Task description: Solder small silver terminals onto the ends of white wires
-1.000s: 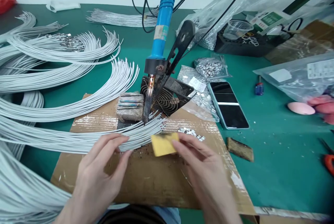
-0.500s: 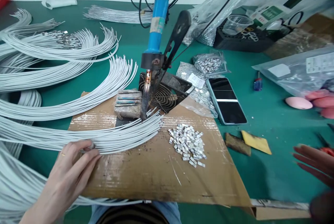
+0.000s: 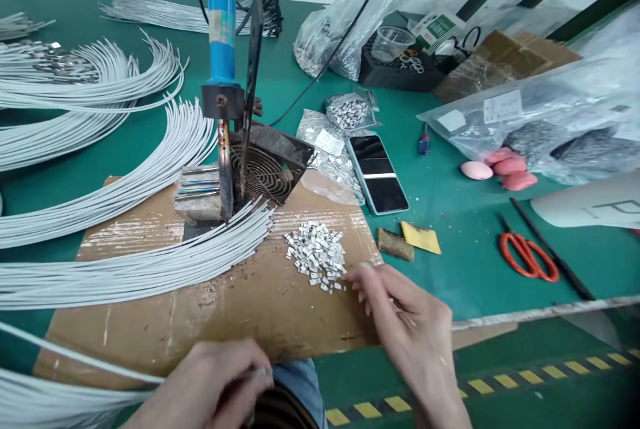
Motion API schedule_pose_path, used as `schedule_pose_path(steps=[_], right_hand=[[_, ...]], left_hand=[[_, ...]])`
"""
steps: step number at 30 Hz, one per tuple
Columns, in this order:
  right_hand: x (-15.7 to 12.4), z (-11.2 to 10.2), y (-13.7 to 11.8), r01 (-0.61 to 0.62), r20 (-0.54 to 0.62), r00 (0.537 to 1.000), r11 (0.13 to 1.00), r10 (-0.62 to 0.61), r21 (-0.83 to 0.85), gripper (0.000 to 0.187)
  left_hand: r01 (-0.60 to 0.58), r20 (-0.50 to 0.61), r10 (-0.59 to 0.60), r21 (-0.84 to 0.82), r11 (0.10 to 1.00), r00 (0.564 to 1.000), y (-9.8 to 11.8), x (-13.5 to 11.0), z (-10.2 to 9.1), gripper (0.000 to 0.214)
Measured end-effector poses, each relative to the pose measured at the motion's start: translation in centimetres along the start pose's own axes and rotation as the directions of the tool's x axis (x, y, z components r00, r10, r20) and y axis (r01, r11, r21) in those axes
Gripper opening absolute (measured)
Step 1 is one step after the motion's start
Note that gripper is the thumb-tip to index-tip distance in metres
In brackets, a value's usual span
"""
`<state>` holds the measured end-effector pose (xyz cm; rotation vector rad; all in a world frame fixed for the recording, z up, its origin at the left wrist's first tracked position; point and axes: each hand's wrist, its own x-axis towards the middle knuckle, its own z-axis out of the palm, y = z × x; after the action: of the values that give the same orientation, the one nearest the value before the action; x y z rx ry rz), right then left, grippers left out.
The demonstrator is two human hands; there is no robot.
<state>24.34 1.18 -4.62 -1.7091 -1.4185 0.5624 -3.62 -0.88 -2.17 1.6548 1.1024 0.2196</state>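
My left hand (image 3: 220, 382) is at the front edge of the cardboard, its fingers curled and blurred. A white cable (image 3: 90, 357) runs from the left into this hand, and its end is hidden by the fingers. My right hand (image 3: 405, 322) is bent in a pinch at the right edge of a pile of small metal clips (image 3: 315, 252). Whether a clip is between its fingertips cannot be made out. Behind lies a bundle of white cables (image 3: 150, 272), its ends fanned out below the tip of the upright blue-handled soldering iron (image 3: 226, 176).
Beside the iron are a grey block (image 3: 193, 206) and a fan (image 3: 270, 166). To the right lie a phone (image 3: 377, 172), two small pads (image 3: 420, 237), orange-handled scissors (image 3: 527, 256) and pink ear-shaped lumps (image 3: 510, 166). More cable bundles (image 3: 100, 212) fill the left side.
My left hand has left the middle cable bundle and come down to the front edge, where a cable now leads into it. My right hand has swung in from the far right to the clips.
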Motion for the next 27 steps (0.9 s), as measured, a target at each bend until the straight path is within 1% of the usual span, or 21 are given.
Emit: schedule_pose_path(steps=[2,4,5,7,9,10,11,13,14,15,16,18,19,20,21,23,25,27], right_hand=[[-0.3,-0.2,0.1,0.041,0.056,0.998,0.998,-0.038,-0.055,0.018],[-0.6,-0.6,0.5,0.070,0.129,0.990,0.994,-0.058,-0.085,0.008],[-0.6,-0.7,0.7,0.097,0.171,0.982,0.989,-0.078,-0.109,0.007],[-0.6,-0.8,1.2,0.208,0.228,0.959,0.963,-0.168,-0.170,0.007],[-0.4,-0.6,1.6,0.340,0.230,0.929,0.913,-0.290,-0.224,0.007],[-0.4,-0.5,1.6,0.386,0.215,0.916,0.891,-0.338,-0.240,0.007],[-0.3,-0.3,1.6,0.412,0.199,0.907,0.876,-0.370,-0.252,0.007],[-0.5,0.1,1.4,0.407,0.153,0.913,0.870,-0.379,-0.278,0.007],[-0.7,0.2,1.2,0.385,0.121,0.923,0.877,-0.366,-0.288,0.007],[-0.9,0.3,1.1,0.339,0.069,0.940,0.894,-0.334,-0.294,0.008],[-1.1,0.4,0.9,0.266,0.012,0.962,0.921,-0.274,-0.284,0.009],[-1.5,0.6,0.5,0.081,-0.077,0.992,0.980,-0.097,-0.181,0.012],[-1.6,0.8,0.3,-0.010,-0.094,0.996,0.996,0.001,-0.093,0.014],[-1.7,1.0,-0.1,-0.085,-0.086,0.993,0.996,0.085,0.002,0.016],[-1.8,1.2,-0.6,-0.134,-0.059,0.988,0.986,0.140,0.097,0.016],[-1.9,1.9,-2.0,-0.195,0.034,0.981,0.947,0.192,0.256,0.015],[-2.0,2.9,-3.7,-0.276,0.146,0.960,0.879,0.237,0.389,0.015],[-2.4,4.1,-5.4,-0.371,0.227,0.928,0.784,0.295,0.498,0.015]], left_hand=[[0.107,-0.131,-0.134,-0.193,0.975,0.982,0.4,1.1,-0.1,0.033],[0.120,-0.221,-0.206,-0.347,0.930,0.953,0.4,1.5,-0.4,0.036],[0.111,-0.258,-0.229,-0.402,0.909,0.939,0.4,1.5,-0.5,0.033],[0.093,-0.345,-0.292,-0.492,0.866,0.892,0.3,1.3,-0.5,0.025],[0.071,-0.389,-0.336,-0.558,0.827,0.858,0.3,1.1,-0.4,0.022],[0.062,-0.393,-0.344,-0.578,0.814,0.853,0.3,1.1,-0.4,0.023],[0.059,-0.392,-0.351,-0.591,0.804,0.850,0.3,1.0,-0.3,0.025],[0.064,-0.386,-0.363,-0.605,0.793,0.848,0.4,1.0,-0.3,0.031],[0.065,-0.387,-0.369,-0.611,0.789,0.845,0.5,0.9,-0.4,0.032],[0.067,-0.390,-0.378,-0.616,0.785,0.840,0.6,0.9,-0.4,0.032],[0.067,-0.395,-0.385,-0.621,0.781,0.834,0.7,0.8,-0.5,0.033],[0.055,-0.406,-0.386,-0.626,0.778,0.828,1.0,0.7,-0.7,0.032],[0.055,-0.411,-0.388,-0.625,0.779,0.825,1.1,0.6,-0.8,0.032],[0.057,-0.415,-0.392,-0.624,0.780,0.821,1.2,0.6,-0.8,0.032],[0.059,-0.417,-0.395,-0.623,0.780,0.818,1.3,0.6,-0.9,0.031],[0.053,-0.414,-0.398,-0.636,0.770,0.819,1.5,0.6,-0.9,0.033],[0.043,-0.390,-0.407,-0.676,0.736,0.826,1.8,0.6,-1.0,0.038],[0.040,-0.372,-0.425,-0.712,0.701,0.825,1.9,0.6,-1.1,0.042]])
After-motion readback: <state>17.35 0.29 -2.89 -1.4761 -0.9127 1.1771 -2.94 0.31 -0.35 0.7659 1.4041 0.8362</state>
